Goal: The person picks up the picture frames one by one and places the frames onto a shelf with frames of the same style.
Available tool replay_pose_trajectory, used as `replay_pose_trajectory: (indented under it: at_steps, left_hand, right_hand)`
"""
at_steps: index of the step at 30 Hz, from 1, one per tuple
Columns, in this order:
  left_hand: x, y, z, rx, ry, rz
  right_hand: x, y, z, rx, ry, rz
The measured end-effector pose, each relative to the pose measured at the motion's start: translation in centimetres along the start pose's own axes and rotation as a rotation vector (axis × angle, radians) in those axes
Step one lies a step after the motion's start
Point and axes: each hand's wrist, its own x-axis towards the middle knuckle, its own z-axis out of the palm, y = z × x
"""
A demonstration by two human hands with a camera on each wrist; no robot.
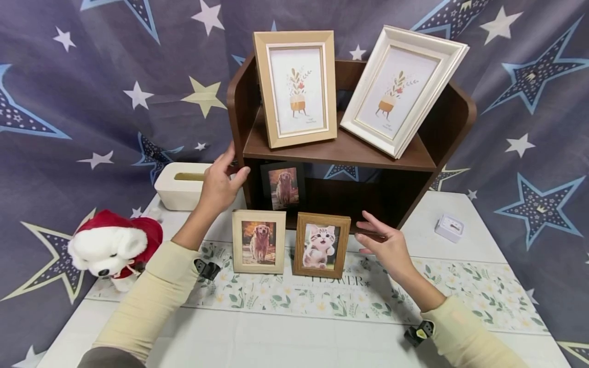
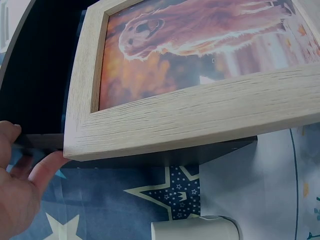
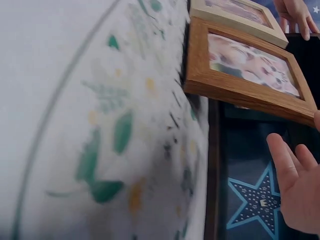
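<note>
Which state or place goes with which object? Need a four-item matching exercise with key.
1. Brown-framed kitten photo
2. White tissue box
3. Dark-framed dog photo
4. White plush toy

A. Inside the lower shelf compartment
B. Wearing a red hood
C. Beside the right hand
D. Partly hidden behind the left hand in the head view

Pairs: 1-C, 2-D, 3-A, 4-B

A homelike corner: a starry curtain [image 1: 115, 66] hangs beyond the left hand [image 1: 221, 184] and right hand [image 1: 384, 250], a shelf [image 1: 342, 146] with picture frames [image 1: 295, 89] stands between them, a tissue box [image 1: 177, 198] sits beside the left, and a flowered runner [image 1: 299, 302] lies beneath.
</note>
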Motion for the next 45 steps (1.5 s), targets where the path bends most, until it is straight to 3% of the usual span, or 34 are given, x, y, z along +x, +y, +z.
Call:
replay_pose_trajectory:
  at_steps: [15,28,45]
  left_hand:
    - [0.0,-0.1,0.0,-0.009,0.000,-0.005]
    - [0.1,0.0,-0.1,-0.010,0.005,-0.007]
    - [0.1,-0.1,0.0,-0.018,0.008,-0.010]
  right_hand:
    - [-0.6,1.7,2.6,0.022,-0.035,0.059]
    - [-1.1,2.2,3.7,0.046,0.000,0.089]
    - [-1.2,2.3,4.0,0.008,0.005,0.023]
